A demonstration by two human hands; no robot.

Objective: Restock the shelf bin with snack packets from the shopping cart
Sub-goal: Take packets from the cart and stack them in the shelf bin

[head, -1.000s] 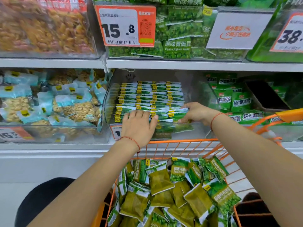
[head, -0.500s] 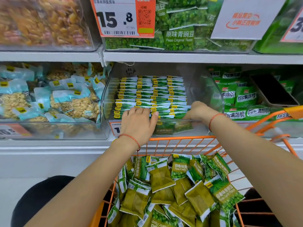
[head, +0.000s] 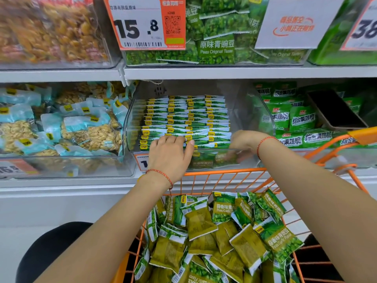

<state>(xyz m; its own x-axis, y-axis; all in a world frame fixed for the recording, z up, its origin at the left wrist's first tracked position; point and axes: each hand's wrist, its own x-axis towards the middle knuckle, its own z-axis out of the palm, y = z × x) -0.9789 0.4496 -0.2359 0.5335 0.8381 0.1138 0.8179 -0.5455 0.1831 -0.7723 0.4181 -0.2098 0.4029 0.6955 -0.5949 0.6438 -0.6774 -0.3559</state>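
A clear shelf bin (head: 214,149) on the middle shelf holds tidy upright rows of green-and-white snack packets (head: 189,119). My left hand (head: 170,154) lies over the front rows near the bin's front edge, its fingers resting on the packet tops. My right hand (head: 242,144) reaches over the front wall at the right end of the rows. Its fingers point down inside the bin against the front packets and show blurred through the plastic. Below, the orange shopping cart (head: 224,173) holds several loose green pea packets (head: 204,231).
A bin of blue-topped peanut packets (head: 61,129) stands to the left, and one of green crisp packets (head: 295,119) to the right. The upper shelf carries pea packets (head: 216,48) and a 15.8 price tag (head: 146,23). The cart's orange handle (head: 363,135) is at the right.
My right hand has slid from the top of the right-hand rows down behind the bin's front wall. My left hand stays on the front rows. The camera has tilted down slightly.
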